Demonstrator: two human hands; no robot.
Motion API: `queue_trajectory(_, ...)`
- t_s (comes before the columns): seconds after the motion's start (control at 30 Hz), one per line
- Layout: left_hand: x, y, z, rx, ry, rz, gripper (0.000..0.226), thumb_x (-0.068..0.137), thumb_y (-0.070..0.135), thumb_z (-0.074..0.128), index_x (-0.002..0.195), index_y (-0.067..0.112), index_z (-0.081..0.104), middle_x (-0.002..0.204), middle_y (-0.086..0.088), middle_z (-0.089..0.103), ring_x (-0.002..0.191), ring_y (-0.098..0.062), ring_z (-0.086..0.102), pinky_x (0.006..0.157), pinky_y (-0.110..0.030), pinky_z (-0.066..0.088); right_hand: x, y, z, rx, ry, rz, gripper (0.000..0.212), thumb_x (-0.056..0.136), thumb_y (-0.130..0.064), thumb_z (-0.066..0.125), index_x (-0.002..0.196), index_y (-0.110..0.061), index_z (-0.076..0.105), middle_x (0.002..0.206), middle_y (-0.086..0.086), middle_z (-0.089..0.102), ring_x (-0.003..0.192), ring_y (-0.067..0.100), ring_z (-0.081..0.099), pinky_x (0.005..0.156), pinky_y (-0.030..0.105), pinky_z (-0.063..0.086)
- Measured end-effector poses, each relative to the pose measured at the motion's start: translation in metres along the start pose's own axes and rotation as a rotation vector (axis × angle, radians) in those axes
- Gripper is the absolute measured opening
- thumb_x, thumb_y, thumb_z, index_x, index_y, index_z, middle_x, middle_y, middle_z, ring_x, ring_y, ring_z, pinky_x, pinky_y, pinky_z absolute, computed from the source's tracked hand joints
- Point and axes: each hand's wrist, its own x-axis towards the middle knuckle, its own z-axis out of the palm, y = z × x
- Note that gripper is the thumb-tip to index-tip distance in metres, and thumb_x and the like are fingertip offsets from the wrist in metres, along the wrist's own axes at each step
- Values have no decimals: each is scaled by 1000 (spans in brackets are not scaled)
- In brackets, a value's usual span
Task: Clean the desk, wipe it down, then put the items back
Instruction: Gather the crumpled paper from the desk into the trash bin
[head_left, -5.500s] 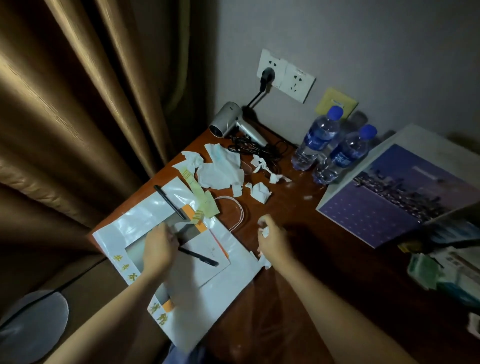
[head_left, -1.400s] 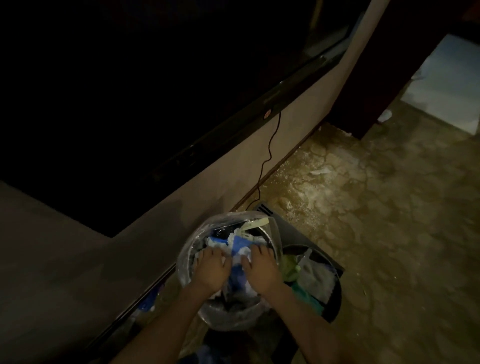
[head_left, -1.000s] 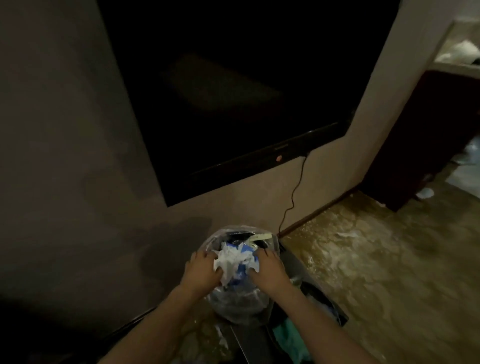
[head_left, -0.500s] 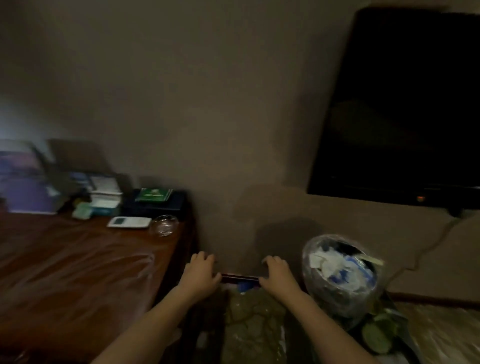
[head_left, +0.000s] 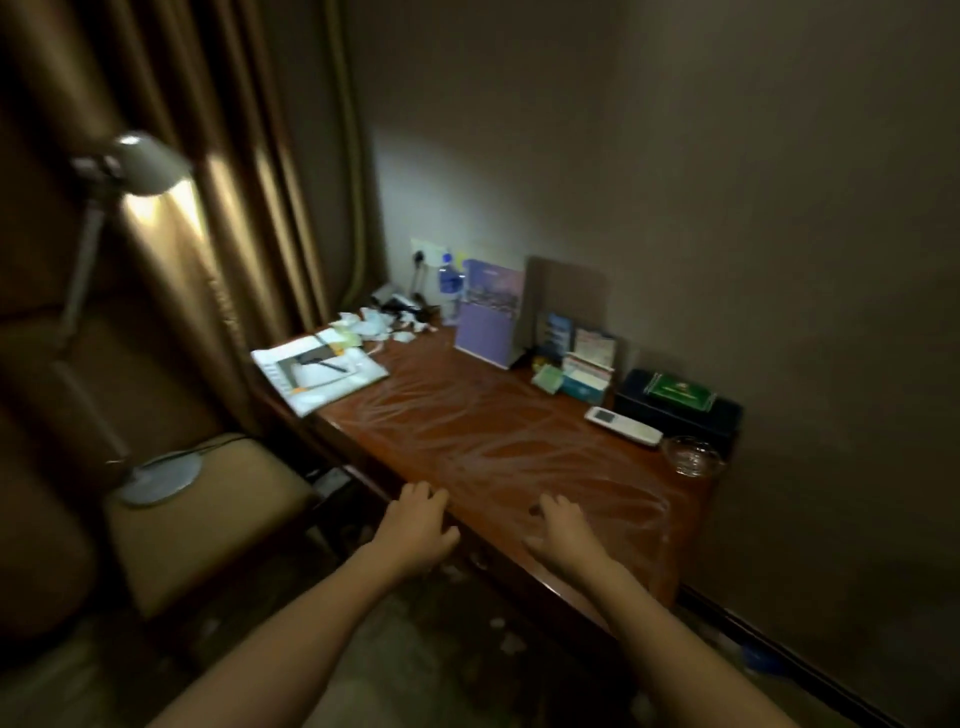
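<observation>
The brown wooden desk (head_left: 493, 431) runs along the wall, its top streaked with glare. Both my hands are empty with fingers spread: my left hand (head_left: 418, 525) hovers at the desk's near edge, my right hand (head_left: 563, 530) just above the near end of the top. At the far end lie white paper scraps (head_left: 376, 327), a white plastic bag with papers (head_left: 317, 371) and a black pen (head_left: 330, 364) on it. A hair dryer (head_left: 400, 304) and a water bottle (head_left: 451, 286) stand by the wall socket.
A purple calendar (head_left: 488, 317) leans on the wall, then cards and small boxes (head_left: 576, 364), a white remote (head_left: 623, 426), a dark box (head_left: 675, 405) and a glass ashtray (head_left: 691, 456). A chair (head_left: 208, 519) with a desk lamp (head_left: 140, 322) on its seat stands left, curtains behind.
I have turned away from the waste bin back to the desk. Both hands let go of the paper scraps in the bin and now hold nothing.
</observation>
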Motion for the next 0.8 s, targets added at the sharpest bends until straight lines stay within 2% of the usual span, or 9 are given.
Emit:
queue_trajectory(0.23, -4, -124, -24, -68, 79, -179, 44, 91, 39, 49, 131, 21, 45, 132, -4, 43, 125, -21, 36, 103, -35, 36, 62, -114, 41, -47, -130, -136, 42, 90, -26, 57, 129, -15, 44, 133, 6, 42, 124, 24, 38, 102, 36, 40)
queue_trajectory(0.47, 17, -209, -14, -139, 1, -283, 43, 91, 36, 49, 131, 20, 46, 132, -4, 43, 124, -20, 37, 104, -36, 36, 150, -166, 68, -57, -232, -173, 44, 90, -24, 59, 130, -15, 44, 132, 6, 42, 121, 23, 40, 100, 35, 42)
queue_trajectory(0.7, 118, -300, -46, -141, -2, -374, 42, 90, 35, 47, 130, 19, 47, 130, -6, 44, 125, -23, 36, 103, -35, 34, 285, -226, 92, -15, -261, -262, 45, 88, -28, 59, 128, -11, 47, 130, 10, 44, 120, 26, 42, 100, 36, 41)
queue_trajectory(0.8, 178, -328, -72, -116, -7, -408, 43, 88, 36, 43, 128, 19, 48, 127, -6, 45, 125, -25, 37, 102, -34, 33, 346, -248, 88, -41, -257, -251, 48, 87, -24, 57, 131, -10, 45, 132, 12, 45, 122, 28, 41, 100, 31, 38)
